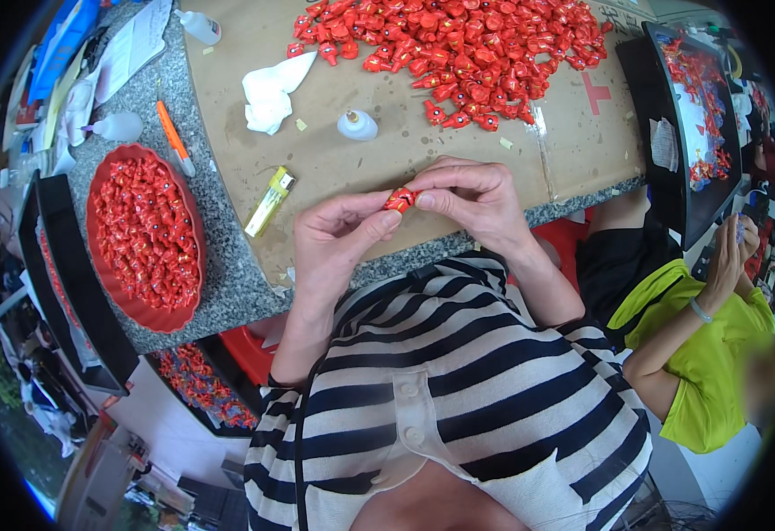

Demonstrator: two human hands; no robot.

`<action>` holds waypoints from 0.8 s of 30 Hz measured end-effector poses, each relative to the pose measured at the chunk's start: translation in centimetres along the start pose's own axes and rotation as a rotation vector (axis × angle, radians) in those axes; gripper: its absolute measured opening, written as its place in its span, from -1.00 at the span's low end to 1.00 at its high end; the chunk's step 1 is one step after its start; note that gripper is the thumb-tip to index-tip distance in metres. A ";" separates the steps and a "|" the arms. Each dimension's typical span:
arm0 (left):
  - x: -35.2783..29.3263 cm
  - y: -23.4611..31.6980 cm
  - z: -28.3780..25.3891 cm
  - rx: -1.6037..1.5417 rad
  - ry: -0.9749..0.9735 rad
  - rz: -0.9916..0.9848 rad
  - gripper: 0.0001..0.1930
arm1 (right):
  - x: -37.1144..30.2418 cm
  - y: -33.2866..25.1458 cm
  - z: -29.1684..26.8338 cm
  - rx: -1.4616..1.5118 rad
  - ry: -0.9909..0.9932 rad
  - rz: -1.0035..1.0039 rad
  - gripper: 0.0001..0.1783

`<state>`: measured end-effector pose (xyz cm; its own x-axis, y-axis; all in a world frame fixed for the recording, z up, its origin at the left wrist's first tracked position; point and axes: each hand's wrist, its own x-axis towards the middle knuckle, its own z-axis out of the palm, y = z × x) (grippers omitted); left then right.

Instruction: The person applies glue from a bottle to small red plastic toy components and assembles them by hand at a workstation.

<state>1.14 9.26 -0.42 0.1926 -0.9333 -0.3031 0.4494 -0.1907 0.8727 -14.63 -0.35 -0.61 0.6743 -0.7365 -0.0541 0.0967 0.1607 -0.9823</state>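
Between the fingertips of both hands, just over the table's near edge, is a small red plastic piece with gold marks. My left hand pinches it from the left with thumb and forefinger. From the other side, my right hand grips it the same way; the fingers cover part of it. A large heap of similar red pieces lies at the far side on brown cardboard. On the left, a red scalloped dish is full of small red parts.
Around my hands lie a yellow lighter, a white squeeze bottle, a crumpled tissue and an orange cutter. Black trays of parts flank the table. At the right sits a person in a lime shirt.
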 end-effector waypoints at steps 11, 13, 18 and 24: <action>-0.3 1.4 -1.1 -0.079 -0.056 -0.139 -0.65 | 2.4 -0.8 1.0 -0.124 0.142 0.028 -0.73; -0.6 1.2 -1.4 -0.083 -0.011 -0.111 -0.65 | 3.7 -1.6 1.8 -0.253 0.241 -0.076 -0.70; -1.1 1.4 -1.8 -0.012 0.072 -0.038 -0.63 | 5.9 -1.0 3.1 -0.746 0.151 -0.205 -0.56; -1.1 1.4 -2.1 0.015 0.122 0.042 -0.62 | 4.5 -2.4 3.5 -0.506 0.117 -0.237 -0.66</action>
<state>3.38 10.68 0.35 0.3157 -0.8968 -0.3099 0.4256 -0.1581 0.8910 -9.22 -1.75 2.13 0.5883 -0.7867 0.1870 -0.1465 -0.3312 -0.9321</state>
